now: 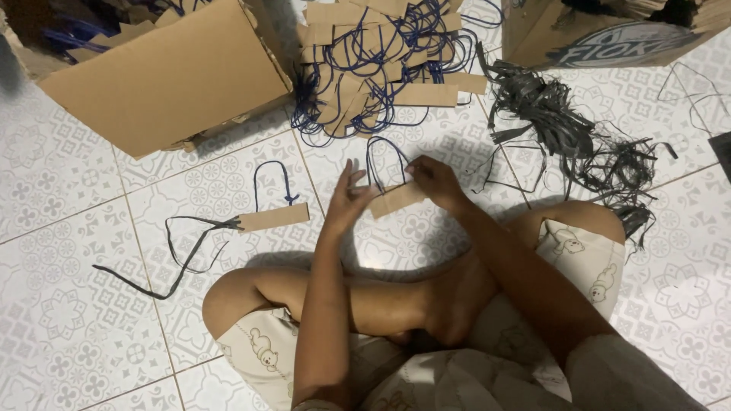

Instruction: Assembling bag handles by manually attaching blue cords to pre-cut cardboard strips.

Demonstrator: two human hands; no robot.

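Head view puts our two hands together at the centre of the frame, over the patterned floor tiles (pixel 68 304), with a brown cardboard strip (pixel 396 199) held between them. Its long axis runs left to right, tilted up a little toward the right, and a dark blue cord loop (pixel 383 156) rises from it toward the top of the frame. Our right hand (pixel 435 181) pinches the strip's upper right end, fingers closed on it. Our left hand (pixel 346 199) meets the lower left end with fingers straight and nearly flat against it; whether it truly grips we cannot tell. Both forearms reach up from the bottom of the frame over our crossed legs, the left almost vertical, the right slanting in from the lower right. Just left of the hands lies a finished strip with loop (pixel 272 215), and beyond it a black strap (pixel 183 247). A heap of handles (pixel 381 68) sits at upper centre, an open cardboard box (pixel 167 76) at upper left, black strap scraps (pixel 563 129) at upper right.
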